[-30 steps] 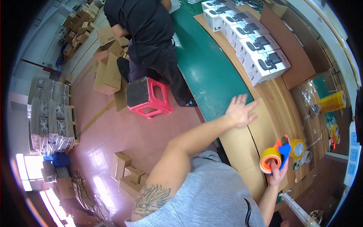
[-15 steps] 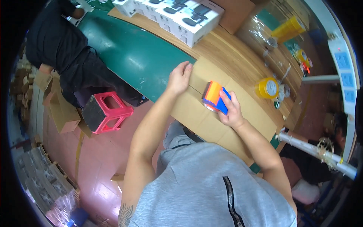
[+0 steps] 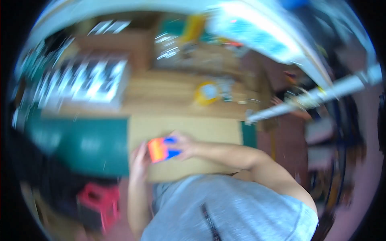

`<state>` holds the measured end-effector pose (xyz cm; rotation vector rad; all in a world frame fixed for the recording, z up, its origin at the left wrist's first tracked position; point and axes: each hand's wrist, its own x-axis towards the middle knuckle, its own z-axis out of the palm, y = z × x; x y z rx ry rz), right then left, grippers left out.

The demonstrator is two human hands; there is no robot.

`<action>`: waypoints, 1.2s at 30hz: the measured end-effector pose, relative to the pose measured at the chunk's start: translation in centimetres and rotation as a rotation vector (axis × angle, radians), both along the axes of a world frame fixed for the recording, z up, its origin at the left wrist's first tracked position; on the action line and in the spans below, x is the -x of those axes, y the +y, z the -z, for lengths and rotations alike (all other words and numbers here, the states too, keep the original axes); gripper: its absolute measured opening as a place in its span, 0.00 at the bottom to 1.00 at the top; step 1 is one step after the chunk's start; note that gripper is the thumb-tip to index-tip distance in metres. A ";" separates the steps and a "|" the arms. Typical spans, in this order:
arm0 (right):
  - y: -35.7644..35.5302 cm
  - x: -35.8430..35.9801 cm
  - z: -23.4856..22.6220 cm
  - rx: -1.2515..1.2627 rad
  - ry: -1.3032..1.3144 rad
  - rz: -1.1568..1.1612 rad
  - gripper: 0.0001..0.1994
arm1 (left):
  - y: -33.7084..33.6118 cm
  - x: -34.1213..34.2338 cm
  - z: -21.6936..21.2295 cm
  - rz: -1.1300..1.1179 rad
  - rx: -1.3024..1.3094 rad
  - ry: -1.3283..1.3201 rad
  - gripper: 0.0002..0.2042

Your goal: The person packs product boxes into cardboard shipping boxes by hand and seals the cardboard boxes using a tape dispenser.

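Observation:
Motion smears the whole head view. My right hand is closed on an orange and blue tape dispenser. It holds the dispenser over the left part of a flat brown cardboard piece, perhaps a closed carton. My left hand is at the cardboard's left edge, right beside the orange end of the dispenser. Its fingers are too blurred to tell whether they grip the cardboard. Whether the dispenser touches the cardboard does not show.
Several white printed boxes stand at the back left of the wooden tabletop. A yellow tape roll lies behind the cardboard. A white pole slants in from the right. A pink stool stands at lower left beside the green mat.
My view has swung to the right, so the bench now runs level across it. The tape dispenser has moved toward the cardboard's left edge and is now close to my left hand.

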<state>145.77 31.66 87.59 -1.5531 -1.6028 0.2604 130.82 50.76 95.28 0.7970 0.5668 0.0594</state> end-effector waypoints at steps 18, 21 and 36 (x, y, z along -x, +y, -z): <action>0.7 2.2 -5.6 -0.121 -0.150 0.105 0.36 | 4.3 1.8 1.0 0.279 0.099 -0.085 0.18; 1.9 2.7 -5.6 -0.061 -0.117 0.066 0.37 | 6.6 4.0 4.5 0.334 -0.270 0.051 0.20; 1.4 0.2 -6.3 -0.097 -0.162 -0.046 0.38 | 1.8 3.0 -1.7 0.213 -0.605 -0.064 0.07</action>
